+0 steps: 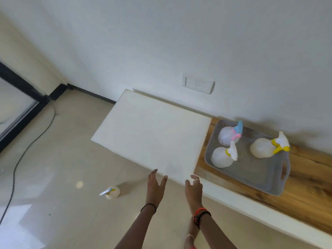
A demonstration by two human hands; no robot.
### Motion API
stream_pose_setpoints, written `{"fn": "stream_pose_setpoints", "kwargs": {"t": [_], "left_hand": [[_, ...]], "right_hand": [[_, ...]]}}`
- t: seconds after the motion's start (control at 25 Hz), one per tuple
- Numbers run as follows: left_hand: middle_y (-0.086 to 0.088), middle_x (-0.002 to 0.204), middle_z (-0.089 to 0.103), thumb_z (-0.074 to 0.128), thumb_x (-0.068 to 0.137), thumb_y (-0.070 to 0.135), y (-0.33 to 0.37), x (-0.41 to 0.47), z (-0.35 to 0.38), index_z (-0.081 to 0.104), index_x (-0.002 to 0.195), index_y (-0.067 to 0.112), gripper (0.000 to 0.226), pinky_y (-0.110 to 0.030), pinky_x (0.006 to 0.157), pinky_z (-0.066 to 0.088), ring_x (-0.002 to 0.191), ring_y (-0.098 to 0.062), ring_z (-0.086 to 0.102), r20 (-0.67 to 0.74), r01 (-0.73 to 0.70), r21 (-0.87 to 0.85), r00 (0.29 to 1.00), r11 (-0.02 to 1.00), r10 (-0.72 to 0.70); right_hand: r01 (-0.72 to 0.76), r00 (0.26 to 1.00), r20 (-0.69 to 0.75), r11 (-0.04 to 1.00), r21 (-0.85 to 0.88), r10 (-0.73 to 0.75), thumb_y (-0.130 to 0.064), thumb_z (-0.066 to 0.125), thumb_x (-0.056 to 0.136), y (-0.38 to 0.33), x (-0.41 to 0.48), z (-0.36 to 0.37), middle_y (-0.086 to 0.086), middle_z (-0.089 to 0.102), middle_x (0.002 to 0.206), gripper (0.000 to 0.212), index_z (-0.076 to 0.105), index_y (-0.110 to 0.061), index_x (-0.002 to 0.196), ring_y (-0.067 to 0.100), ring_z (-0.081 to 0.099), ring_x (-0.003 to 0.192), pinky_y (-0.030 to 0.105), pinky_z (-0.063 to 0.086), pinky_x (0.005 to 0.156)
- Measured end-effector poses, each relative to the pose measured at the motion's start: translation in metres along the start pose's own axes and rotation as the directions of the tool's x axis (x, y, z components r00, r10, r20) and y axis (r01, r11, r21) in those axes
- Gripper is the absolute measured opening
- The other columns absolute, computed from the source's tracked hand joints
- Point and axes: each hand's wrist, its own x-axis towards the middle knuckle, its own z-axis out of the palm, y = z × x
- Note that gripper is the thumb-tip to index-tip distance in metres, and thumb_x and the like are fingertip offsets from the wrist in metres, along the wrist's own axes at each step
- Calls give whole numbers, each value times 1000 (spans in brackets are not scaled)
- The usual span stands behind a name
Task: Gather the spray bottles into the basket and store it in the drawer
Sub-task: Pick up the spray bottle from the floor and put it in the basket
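A grey basket (255,175) sits on the wooden top (305,191) at the right. Three pale spray bottles stand in it: one with a blue and pink head (229,134), one with a white head (221,156), one with a yellow trigger (264,147). Another spray bottle (112,192) stands on the floor, left of my hands. My left hand (156,184) and my right hand (194,186) reach side by side, fingers apart, to the near edge of the white cabinet top (150,133). Neither hand holds anything. No drawer front shows.
A black cable (32,142) trails across the tiled floor on the left. A dark-framed glass door (16,105) stands at the far left. A wall plate (197,83) sits on the white wall behind the cabinet.
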Motion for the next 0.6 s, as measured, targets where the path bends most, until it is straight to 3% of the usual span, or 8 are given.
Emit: {"fn": "stream_pose_setpoints", "kwargs": {"t": [0.16, 0.28, 0.44, 0.6], "left_hand": [[-13, 141, 47, 56, 94, 22, -56, -3, -69, 42, 135, 3, 47, -28, 102, 36, 129, -26, 47, -109, 125, -141, 984, 982, -141], [-15, 139, 50, 55, 94, 20, -107, -9, -129, 44, 133, -1, 45, -33, 102, 39, 124, -29, 52, -149, 197, -174, 963, 965, -223], [-14, 134, 53, 54, 95, 24, -177, -16, -204, 48, 130, 2, 41, -26, 92, 37, 119, -27, 54, -187, 283, -198, 929, 939, -319], [-13, 131, 56, 52, 96, 30, -235, -3, -253, 49, 128, 3, 42, -38, 101, 40, 120, -30, 53, -201, 389, -260, 873, 884, -443]], "right_hand": [[20, 996, 87, 998, -66, -15, -10, 44, 94, 1, -36, 73, 23, 45, 135, 39, 46, -6, 133, 33, 51, 118, 30, 40, 94], [13, 990, 138, 992, -122, 4, -12, 49, 92, 9, -64, 128, 22, 48, 133, 41, 46, -6, 133, 32, 50, 119, 31, 40, 97], [12, 984, 174, 979, -204, 24, -13, 55, 90, 20, -90, 195, 22, 54, 131, 42, 48, -4, 130, 33, 53, 121, 31, 41, 97], [-31, 977, 195, 965, -259, 84, -12, 55, 89, 37, -87, 250, 19, 58, 129, 42, 48, -2, 130, 32, 57, 118, 31, 43, 95]]}}
